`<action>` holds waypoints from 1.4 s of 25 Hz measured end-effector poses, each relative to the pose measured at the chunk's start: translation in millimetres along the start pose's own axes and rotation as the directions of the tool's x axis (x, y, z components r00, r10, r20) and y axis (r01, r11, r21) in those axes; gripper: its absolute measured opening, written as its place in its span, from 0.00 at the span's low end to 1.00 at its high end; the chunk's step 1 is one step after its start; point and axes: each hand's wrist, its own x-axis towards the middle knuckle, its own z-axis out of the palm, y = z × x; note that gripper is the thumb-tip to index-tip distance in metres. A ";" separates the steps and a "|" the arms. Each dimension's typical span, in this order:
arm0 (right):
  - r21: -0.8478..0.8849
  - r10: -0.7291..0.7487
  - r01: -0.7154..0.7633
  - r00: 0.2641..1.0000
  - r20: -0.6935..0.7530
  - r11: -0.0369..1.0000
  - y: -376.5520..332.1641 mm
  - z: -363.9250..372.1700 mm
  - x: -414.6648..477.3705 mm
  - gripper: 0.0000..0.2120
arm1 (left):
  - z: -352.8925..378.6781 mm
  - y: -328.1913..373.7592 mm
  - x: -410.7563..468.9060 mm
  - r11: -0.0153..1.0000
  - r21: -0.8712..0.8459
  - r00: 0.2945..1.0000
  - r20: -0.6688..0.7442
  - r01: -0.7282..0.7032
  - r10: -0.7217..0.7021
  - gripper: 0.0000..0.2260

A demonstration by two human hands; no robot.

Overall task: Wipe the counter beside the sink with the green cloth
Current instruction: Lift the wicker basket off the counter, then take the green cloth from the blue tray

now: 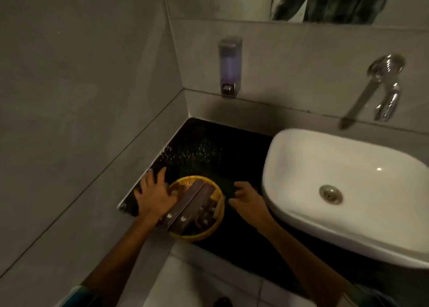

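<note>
In a dim tiled washroom, my left hand (155, 196) lies spread, fingers splayed, on the glossy black stone counter (241, 153), its thumb side touching the rim of a round yellow woven basket (214, 225) that holds long brown flat packets (188, 208). My right hand (247, 198) hovers just beside the basket with fingers loosely curled, gripping nothing I can make out. The oval white ceramic basin (348, 190) sits to the right, below a chrome wall tap (385, 90); a clear wall-mounted soap dispenser (229, 67) hangs above the counter. Pale specks dot the counter's back corner. The green cloth is nowhere in my view.
</note>
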 end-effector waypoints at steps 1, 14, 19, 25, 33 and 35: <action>0.083 0.115 -0.125 0.987 0.112 0.989 1.4 14.8 3.4 0.32 | 6.1 -12.2 4.6 0.995 -0.064 0.995 0.066 0.077 -0.073 0.37; 0.450 0.333 -0.274 0.941 -0.058 0.850 58.3 -25.9 -91.2 0.18 | 29.0 3.0 -47.1 0.842 -0.470 0.910 0.411 0.263 -0.055 0.19; 0.359 0.376 -0.300 0.912 -0.165 0.884 104.8 -67.9 -134.6 0.17 | 62.8 55.0 -101.9 0.834 -0.508 0.855 0.510 0.214 0.091 0.10; 0.280 0.288 -0.239 0.946 -0.149 0.930 141.4 -115.0 -145.6 0.19 | 72.5 101.7 -126.2 0.940 -0.338 0.933 0.348 0.038 0.087 0.20; 0.141 0.206 -0.155 0.830 -0.517 0.978 202.0 -314.8 -195.3 0.01 | 89.6 349.8 -167.1 0.710 -0.429 0.797 -0.041 -0.559 0.602 0.15; 0.107 0.239 -0.225 0.721 -0.650 0.969 232.9 -368.9 -207.5 0.01 | 114.7 420.9 -191.4 0.581 -0.413 0.658 -0.061 -0.701 0.750 0.12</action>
